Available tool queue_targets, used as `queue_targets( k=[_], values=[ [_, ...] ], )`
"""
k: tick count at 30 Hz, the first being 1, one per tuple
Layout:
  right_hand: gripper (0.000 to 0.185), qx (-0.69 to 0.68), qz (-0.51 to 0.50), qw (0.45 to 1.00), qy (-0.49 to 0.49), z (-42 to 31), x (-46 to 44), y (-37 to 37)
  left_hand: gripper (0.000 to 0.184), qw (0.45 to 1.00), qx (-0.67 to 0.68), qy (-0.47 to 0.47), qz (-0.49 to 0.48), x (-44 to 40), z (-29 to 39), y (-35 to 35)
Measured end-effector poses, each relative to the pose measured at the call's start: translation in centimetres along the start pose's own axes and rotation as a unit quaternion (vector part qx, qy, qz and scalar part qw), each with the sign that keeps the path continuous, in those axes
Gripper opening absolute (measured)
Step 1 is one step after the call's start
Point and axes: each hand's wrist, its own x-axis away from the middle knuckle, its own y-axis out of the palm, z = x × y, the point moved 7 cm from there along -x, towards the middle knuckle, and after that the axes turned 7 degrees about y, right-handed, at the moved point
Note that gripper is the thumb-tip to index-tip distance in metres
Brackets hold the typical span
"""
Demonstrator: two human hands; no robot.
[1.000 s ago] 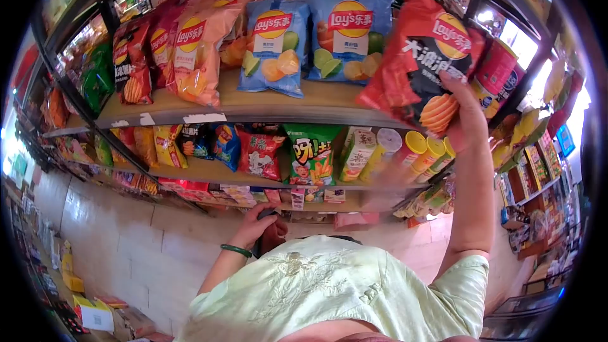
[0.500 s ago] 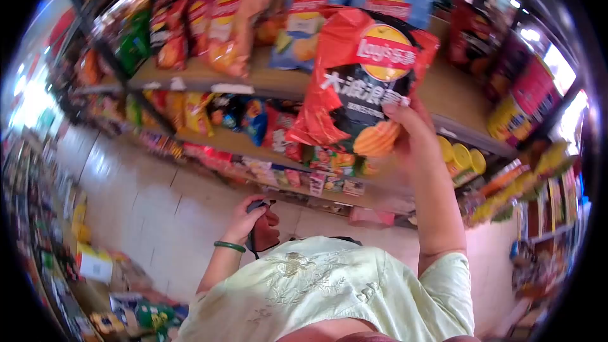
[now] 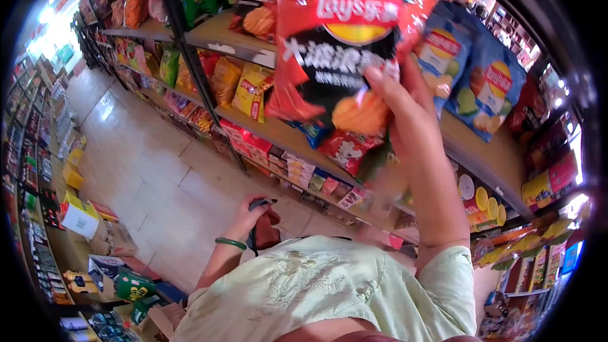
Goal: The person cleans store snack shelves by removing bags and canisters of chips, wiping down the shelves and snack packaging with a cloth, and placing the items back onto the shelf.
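Observation:
My right hand (image 3: 405,92) grips the lower right part of a red and black Lay's chip bag (image 3: 345,44), thumb across its front. The bag is upright and hides part of the shelf behind it. Low near my body, my left hand (image 3: 249,216) is wrapped round a dark object with a reddish-brown part (image 3: 267,228) hanging from it. A green bangle circles that wrist. Blue Lay's bags (image 3: 491,88) stand on the shelf to the right of the held bag.
Shelves (image 3: 481,152) of snack bags, boxes and yellow-lidded tubes (image 3: 482,206) run across the view. A tiled aisle (image 3: 158,171) lies at left, with cartons (image 3: 114,234) and another stocked shelf beyond it. Part of another person shows at the top.
The view has turned toward the left of the shelf. My right hand has brought the red and black bag off the right part of the shelf, leftward and closer. My left hand keeps its hold.

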Motion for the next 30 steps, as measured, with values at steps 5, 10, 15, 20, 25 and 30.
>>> queue_targets(
  k=[5,10,15,20,25,30],
  values=[
    [0.049,0.059,-0.028,0.991,-0.115,1.1,-9.4,9.0,0.028,0.999,0.024,0.021,0.042,-1.3,3.9,-5.9],
    [0.059,0.275,0.090,0.933,-0.214,3.4,-17.0,14.4,0.028,0.996,0.029,0.019,0.085,-0.3,4.1,-12.2],
    [0.063,0.465,0.175,0.849,-0.182,6.3,-20.6,18.8,0.028,0.984,0.014,0.024,0.179,1.9,2.7,-17.4],
    [0.063,0.519,0.195,0.811,-0.186,8.7,-22.6,19.9,0.030,0.974,0.025,0.014,0.224,2.6,1.4,-20.7],
    [0.093,0.494,0.225,0.811,-0.218,8.0,-22.5,19.8,0.031,0.968,0.069,0.005,0.242,3.0,1.0,-21.7],
    [0.095,0.487,0.273,0.782,-0.276,6.7,-21.0,18.6,0.030,0.970,-0.019,0.025,0.239,2.8,0.9,-22.2]
  ],
)
